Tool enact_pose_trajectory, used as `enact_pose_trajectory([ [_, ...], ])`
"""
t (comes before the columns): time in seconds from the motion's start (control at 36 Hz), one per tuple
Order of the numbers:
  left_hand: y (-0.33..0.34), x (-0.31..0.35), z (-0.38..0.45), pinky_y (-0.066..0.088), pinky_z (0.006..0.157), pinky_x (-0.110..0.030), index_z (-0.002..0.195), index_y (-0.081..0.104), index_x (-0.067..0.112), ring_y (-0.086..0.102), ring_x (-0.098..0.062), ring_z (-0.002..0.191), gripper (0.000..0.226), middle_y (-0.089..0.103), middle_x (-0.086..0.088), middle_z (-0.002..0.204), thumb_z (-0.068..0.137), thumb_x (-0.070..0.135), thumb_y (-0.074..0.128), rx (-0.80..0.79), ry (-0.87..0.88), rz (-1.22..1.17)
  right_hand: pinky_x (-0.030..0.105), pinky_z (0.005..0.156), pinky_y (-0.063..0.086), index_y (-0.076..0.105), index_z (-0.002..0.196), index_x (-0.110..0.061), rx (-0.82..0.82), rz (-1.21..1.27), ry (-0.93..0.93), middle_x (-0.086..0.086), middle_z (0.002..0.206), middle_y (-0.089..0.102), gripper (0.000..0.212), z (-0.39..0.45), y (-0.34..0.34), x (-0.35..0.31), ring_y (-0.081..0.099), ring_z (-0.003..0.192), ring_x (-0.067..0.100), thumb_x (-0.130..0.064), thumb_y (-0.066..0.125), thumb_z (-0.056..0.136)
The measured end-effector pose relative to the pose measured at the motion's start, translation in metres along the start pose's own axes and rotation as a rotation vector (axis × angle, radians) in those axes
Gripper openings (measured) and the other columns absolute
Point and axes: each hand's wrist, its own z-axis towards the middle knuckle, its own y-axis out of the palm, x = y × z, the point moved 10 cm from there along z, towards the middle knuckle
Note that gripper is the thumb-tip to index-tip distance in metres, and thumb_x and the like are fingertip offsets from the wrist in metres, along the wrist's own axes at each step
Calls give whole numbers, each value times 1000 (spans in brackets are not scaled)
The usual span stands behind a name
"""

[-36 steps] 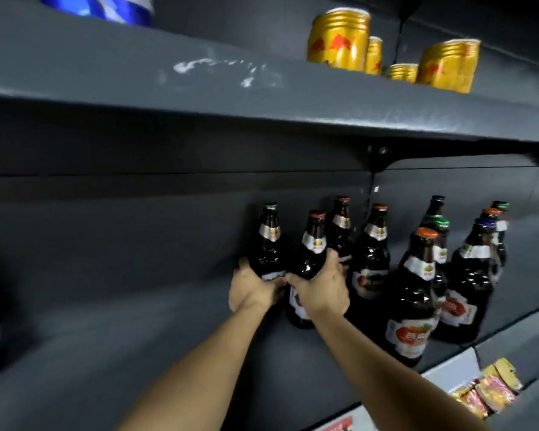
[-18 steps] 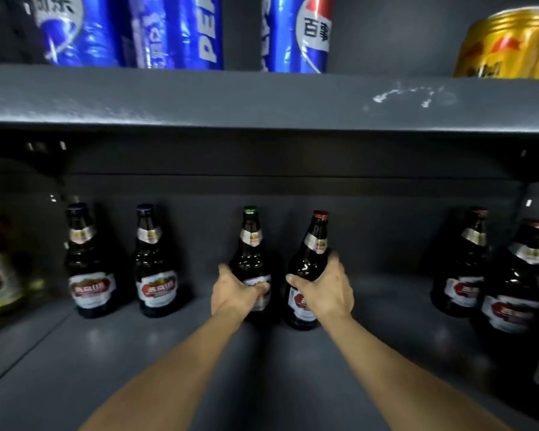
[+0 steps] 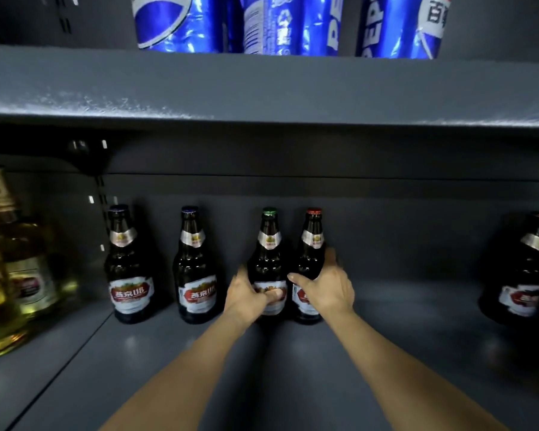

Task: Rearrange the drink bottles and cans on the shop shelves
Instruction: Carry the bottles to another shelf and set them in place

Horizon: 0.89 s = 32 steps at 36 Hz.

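Note:
My left hand (image 3: 249,295) grips a dark beer bottle with a green cap (image 3: 269,259) around its label. Right beside it, my right hand (image 3: 327,290) grips a dark beer bottle with a red cap (image 3: 311,253). Both bottles stand upright near the back of the grey shelf (image 3: 402,353), almost touching each other. Left of them stand two more dark beer bottles with dark blue caps, one further left (image 3: 128,265) and one nearer (image 3: 195,269).
Yellow liquor bottles (image 3: 19,262) fill the far left bay beyond a divider. Another dark beer bottle (image 3: 523,275) stands at the right edge. Blue Pepsi cans (image 3: 287,23) sit on the upper shelf (image 3: 262,88) overhead.
Both hands have carried the two bottles leftward from the group at the right. The bottles now stand upright close to the two blue-capped bottles.

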Motion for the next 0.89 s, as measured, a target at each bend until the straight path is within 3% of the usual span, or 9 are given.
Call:
enact_pose_trajectory([
  [0.11, -11, 10, -15, 45, 96, -36, 129, 47, 19, 50, -21, 114, 75, 43, -4, 121, 67, 40, 83, 122, 89, 179, 40, 79, 47, 25, 140, -19, -70, -42, -7, 4, 138, 41, 92, -7, 7, 6, 54, 117, 30, -45, 80, 70],
  [0.19, -47, 31, -43, 48, 78, -38, 120, 49, 16, 52, -21, 103, 63, 46, 1, 106, 72, 46, 76, 457, 266, 218, 39, 78, 46, 20, 145, -23, -74, -72, -18, 6, 138, 43, 92, -9, 8, 12, 54, 116, 32, -41, 77, 75],
  [0.25, -79, 35, -58, 42, 76, -36, 113, 51, 9, 51, -24, 95, 56, 49, -3, 99, 73, 38, 78, 688, 328, 141, 39, 78, 47, 17, 147, -23, -84, -64, -22, 9, 138, 44, 92, -7, 10, 13, 54, 116, 33, -36, 76, 77],
  [0.33, -118, 16, -56, 39, 82, -48, 118, 49, 2, 49, -38, 103, 71, 52, -18, 108, 66, 37, 83, 884, 162, 203, 40, 78, 47, 15, 148, -23, -96, -49, -16, 12, 141, 42, 94, -5, 14, 14, 54, 116, 36, -32, 76, 77],
  [0.42, -125, -15, -36, 38, 91, -52, 134, 37, 1, 42, -42, 116, 100, 44, -23, 126, 60, 49, 84, 743, -111, 259, 42, 81, 48, 18, 147, -23, -85, -32, -3, 11, 140, 43, 92, -4, 15, 17, 55, 115, 37, -30, 76, 77],
  [0.47, -121, -28, -27, 39, 94, -51, 134, 33, 2, 39, -41, 120, 103, 40, -21, 130, 59, 50, 84, 638, -162, 277, 43, 82, 48, 19, 147, -23, -84, -23, 6, 10, 139, 43, 90, -4, 15, 19, 55, 115, 37, -30, 76, 77],
  [0.61, -128, -36, -15, 41, 93, -47, 124, 38, 3, 40, -35, 124, 81, 45, -14, 129, 65, 35, 86, 554, -116, 215, 43, 81, 48, 21, 145, -21, -82, -14, 15, 8, 141, 42, 88, -3, 16, 21, 55, 115, 37, -33, 76, 78],
  [0.81, -139, -39, -13, 40, 83, -31, 117, 37, 9, 55, -31, 110, 69, 58, -11, 117, 68, 21, 85, 442, -42, 74, 41, 80, 46, 19, 146, -20, -90, -26, 34, 11, 142, 40, 88, -4, 15, 19, 53, 117, 38, -30, 76, 79],
  [0.89, -145, -25, -34, 43, 92, -44, 126, 41, 6, 50, -33, 114, 77, 56, -14, 118, 66, 25, 86, 617, 17, 214, 43, 83, 46, 23, 144, -18, -84, -13, 40, 12, 140, 41, 84, -5, 15, 19, 53, 116, 39, -27, 76, 78],
])
